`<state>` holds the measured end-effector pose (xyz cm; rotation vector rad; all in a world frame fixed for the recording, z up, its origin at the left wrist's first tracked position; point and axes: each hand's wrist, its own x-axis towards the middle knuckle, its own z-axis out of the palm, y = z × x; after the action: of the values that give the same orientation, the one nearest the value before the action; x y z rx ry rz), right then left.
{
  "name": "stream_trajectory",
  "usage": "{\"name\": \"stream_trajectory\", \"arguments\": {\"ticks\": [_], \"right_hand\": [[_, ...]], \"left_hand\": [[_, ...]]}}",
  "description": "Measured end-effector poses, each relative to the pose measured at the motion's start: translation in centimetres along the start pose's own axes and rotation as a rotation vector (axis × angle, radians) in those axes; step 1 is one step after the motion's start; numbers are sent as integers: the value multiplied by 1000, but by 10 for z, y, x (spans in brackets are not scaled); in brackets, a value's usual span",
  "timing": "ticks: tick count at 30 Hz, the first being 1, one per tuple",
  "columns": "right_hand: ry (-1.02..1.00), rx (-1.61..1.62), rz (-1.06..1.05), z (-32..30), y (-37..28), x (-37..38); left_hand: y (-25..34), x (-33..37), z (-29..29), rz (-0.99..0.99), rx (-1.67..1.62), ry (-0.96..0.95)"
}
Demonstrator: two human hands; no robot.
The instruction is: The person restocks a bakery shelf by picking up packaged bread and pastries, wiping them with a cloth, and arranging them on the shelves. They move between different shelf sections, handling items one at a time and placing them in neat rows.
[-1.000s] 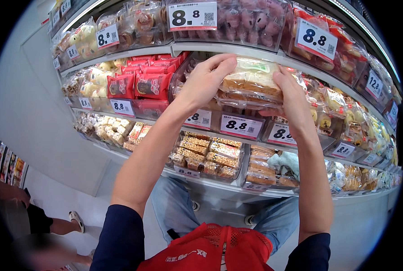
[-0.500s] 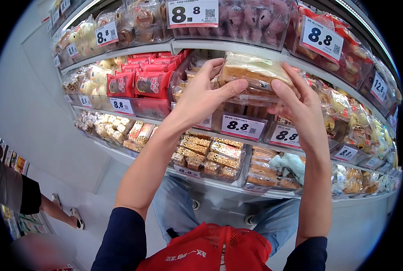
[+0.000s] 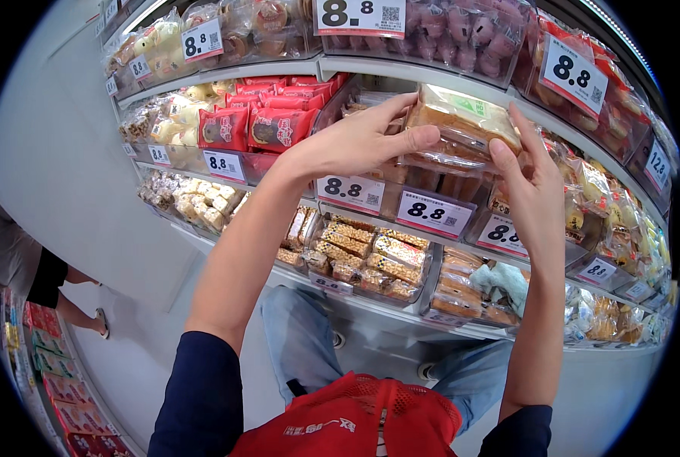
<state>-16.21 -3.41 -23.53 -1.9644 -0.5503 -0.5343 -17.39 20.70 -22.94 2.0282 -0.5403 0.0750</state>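
Note:
Between my two hands is a clear-wrapped packaged bread [image 3: 462, 118], a pale slab with brown sides and a green mark on top. My left hand [image 3: 366, 145] grips its left end, thumb along the near side and fingers behind. My right hand [image 3: 530, 175] holds the right end, thumb in front and a finger over the far corner. The pack is above the middle shelf's clear bin of brown baked goods [image 3: 424, 181], partly hiding it. Whether the pack touches the goods beneath, I cannot tell.
Red-wrapped snacks [image 3: 283, 128] fill a bin to the left. Below are nut bars [image 3: 397, 263] and wrapped bread with a light-blue cloth [image 3: 501, 283] on it. Purple packs [image 3: 462, 34] sit above. A person [image 3: 20, 247] stands at far left near another product shelf [image 3: 65, 381].
The view has shifted, so the shelves appear lower and further right. Both hands still hold the packaged bread, its top now turned more into view. The person at left appears higher in the picture.

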Motion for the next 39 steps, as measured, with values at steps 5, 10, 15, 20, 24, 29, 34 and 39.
{"name": "stream_trajectory", "arguments": {"ticks": [5,10,15,20,24,29,34,39], "right_hand": [[151,-385,-374,0,-10,-14],[-36,-638,-723,8,-30,-12],[-8,-706,-702,19,-16,1],[54,-720,-707,18,-13,4],[54,-729,-693,21,-14,4],[72,-729,-682,25,-14,2],[107,-749,-678,28,-12,1],[126,-767,-723,31,-1,-5]], "left_hand": [[2,-21,-30,-44,274,-15],[-3,-32,-40,-126,519,20],[-17,-34,-41,-104,787,-48],[-21,-30,-37,-57,973,-2],[-24,-27,-40,-44,987,-6],[-25,-32,-41,0,974,8],[-25,-37,-42,-12,968,-18],[-20,-48,-38,26,946,-19]]}}
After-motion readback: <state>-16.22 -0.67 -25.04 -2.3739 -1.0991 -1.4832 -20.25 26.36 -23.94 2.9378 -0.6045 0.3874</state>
